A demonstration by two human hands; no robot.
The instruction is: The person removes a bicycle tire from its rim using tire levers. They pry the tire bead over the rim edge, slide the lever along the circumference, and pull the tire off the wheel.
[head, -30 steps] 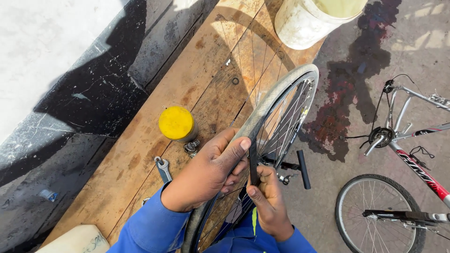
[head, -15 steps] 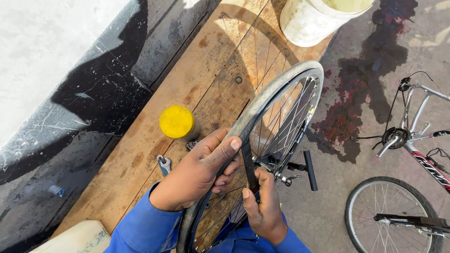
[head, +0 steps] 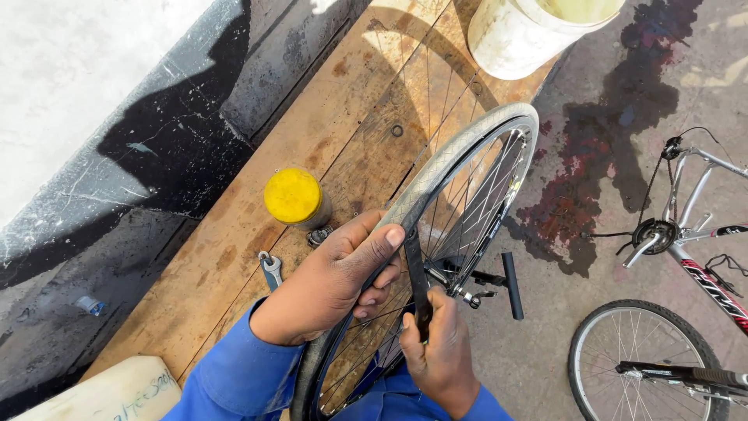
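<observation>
A spoked bicycle wheel with a pale grey tyre (head: pixel 460 152) stands upright in front of me, leaning over a wooden bench. My left hand (head: pixel 331 284) is wrapped over the tyre's near top, thumb pressed on the tread. My right hand (head: pixel 440 351) grips a black tyre lever (head: pixel 415 269) that is wedged under the tyre bead at the rim, just beside my left thumb. The wheel's hub and axle (head: pixel 460 292) show between the spokes. Blue sleeves cover both my forearms.
On the wooden bench (head: pixel 343 132) stand a yellow-lidded jar (head: pixel 293 196), a spanner (head: pixel 270 269) and a small metal part. A white bucket (head: pixel 530 31) sits at the bench's far end. A bicycle (head: pixel 686 234) lies on the stained concrete at right. A black-and-white wall runs along the left.
My right hand has slid down the tyre lever toward me and gripped lower. The left hand stays on the tyre. The view has shifted slightly.
</observation>
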